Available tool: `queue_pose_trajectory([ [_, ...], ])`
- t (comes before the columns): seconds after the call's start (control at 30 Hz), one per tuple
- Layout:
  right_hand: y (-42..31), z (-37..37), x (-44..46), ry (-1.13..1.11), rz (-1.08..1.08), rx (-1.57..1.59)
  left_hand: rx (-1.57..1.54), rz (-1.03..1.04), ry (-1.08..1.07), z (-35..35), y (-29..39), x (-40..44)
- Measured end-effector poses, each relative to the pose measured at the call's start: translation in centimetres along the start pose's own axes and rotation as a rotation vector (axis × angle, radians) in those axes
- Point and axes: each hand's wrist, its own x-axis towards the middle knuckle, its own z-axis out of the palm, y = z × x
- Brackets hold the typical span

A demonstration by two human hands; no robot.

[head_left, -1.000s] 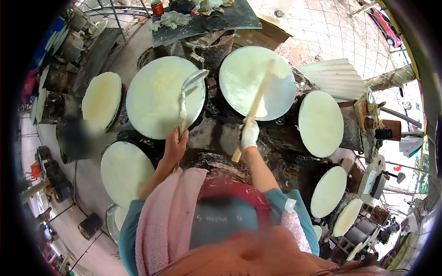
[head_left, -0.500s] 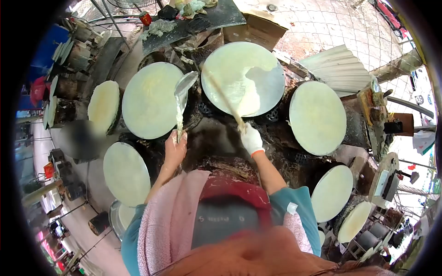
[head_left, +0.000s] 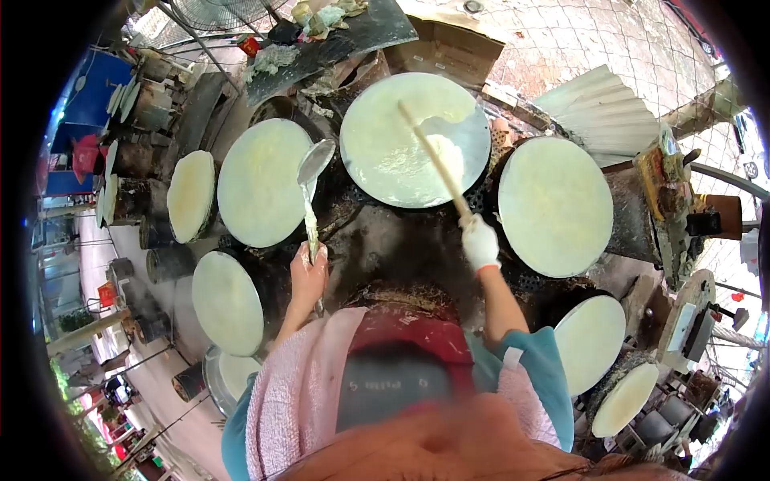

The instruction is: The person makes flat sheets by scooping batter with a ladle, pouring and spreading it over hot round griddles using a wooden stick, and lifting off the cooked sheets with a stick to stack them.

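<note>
My left hand (head_left: pixel 308 274) is closed around the batter-coated handle of a metal ladle (head_left: pixel 317 162). The ladle's bowl hangs by the right edge of a round griddle (head_left: pixel 269 180) covered with pale batter. My right hand (head_left: pixel 480 244), in a white glove, grips a wooden spreading stick (head_left: pixel 435 164). Its far end lies over the round central griddle (head_left: pixel 473 127), where pale batter (head_left: pixel 385 120) covers the left and back. A thicker pool of batter (head_left: pixel 447 156) sits right of the stick, beside a bare grey patch.
More batter-covered griddles stand around me: a large one (head_left: pixel 555 204) at right, a lower right one (head_left: pixel 589 341), and one at lower left (head_left: pixel 227 303). Behind are a cardboard box (head_left: pixel 446 50), a dark table (head_left: pixel 377 32) and a fan (head_left: pixel 220 10). Corrugated sheet (head_left: pixel 597 112) leans back right.
My right hand has moved right with the stick, whose far end now lies over the griddle's middle. The batter pool has shifted and more of the front is coated. My left hand still holds the ladle.
</note>
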Motion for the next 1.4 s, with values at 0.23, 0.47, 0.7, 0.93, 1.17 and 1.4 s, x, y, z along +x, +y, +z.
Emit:
queue_pose_trajectory([
  [0.23, 0.1, 0.2, 6.1, 0.207, -0.187, 0.049, -0.04, -0.06, -0.05, 1.4, 1.3, 0.5],
  [0.47, -0.2, -1.2, 6.5, 0.189, 0.032, -0.16, 0.013, -0.059, -0.041, 1.4, 1.4, 1.5],
  [0.7, -6.3, -7.9, 22.3, 0.141, 0.056, -0.245, -0.008, -0.097, 0.026, 0.9, 1.2, 0.2],
  [0.93, -5.1, -2.7, 13.3, 0.387, -0.526, 0.387, -0.002, -0.089, -0.011, 1.7, 1.8, 0.6],
  [1.17, -2.7, -2.2, -1.4, -0.127, 0.386, 1.201, -0.013, -0.023, -0.098, 4.4, 2.7, 2.2],
  [1.4, 1.2, -3.4, 0.3, -0.214, 0.325, 1.155, -0.012, 0.053, -0.134, 6.8, 3.5, 2.2],
])
